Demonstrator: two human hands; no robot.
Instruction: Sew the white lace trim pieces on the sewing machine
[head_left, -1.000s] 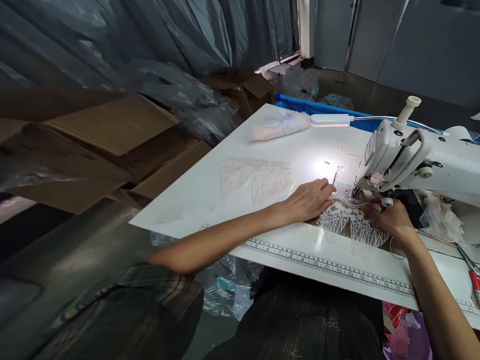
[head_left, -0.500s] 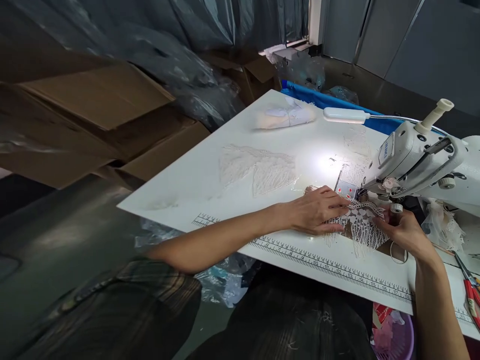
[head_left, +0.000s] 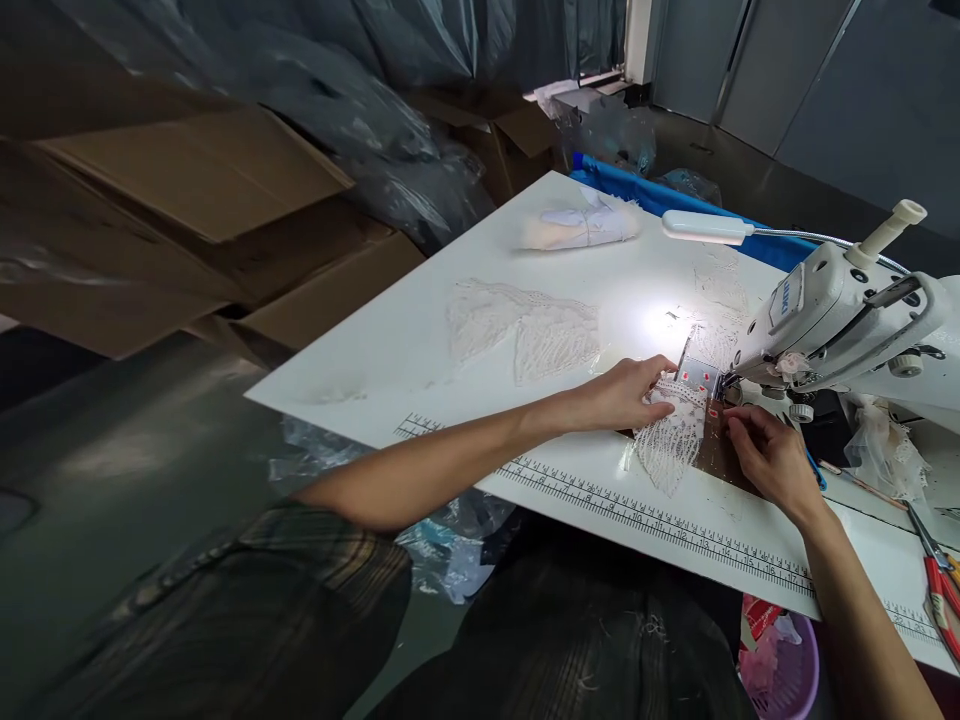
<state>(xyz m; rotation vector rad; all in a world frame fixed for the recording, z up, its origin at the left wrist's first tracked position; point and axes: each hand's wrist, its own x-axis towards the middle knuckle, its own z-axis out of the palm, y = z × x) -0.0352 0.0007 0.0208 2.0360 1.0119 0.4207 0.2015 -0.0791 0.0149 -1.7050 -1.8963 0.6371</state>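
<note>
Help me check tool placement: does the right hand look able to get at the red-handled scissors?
Probably yes: the scissors lie uncovered on the table beside the right forearm; nothing visible blocks the right hand.

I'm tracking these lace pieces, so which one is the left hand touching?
The lace piece under the left hand, nearest the ruler markings; the other lace on the white table has no hand on it.

Your left hand (head_left: 626, 395) touches rough, openwork lace cloth (head_left: 667, 447) on a smooth, glossy tabletop (head_left: 390, 375), while beyond your right hand (head_left: 776, 458) the sewing machine (head_left: 832, 318) looks like smooth, glossy painted metal.
</note>
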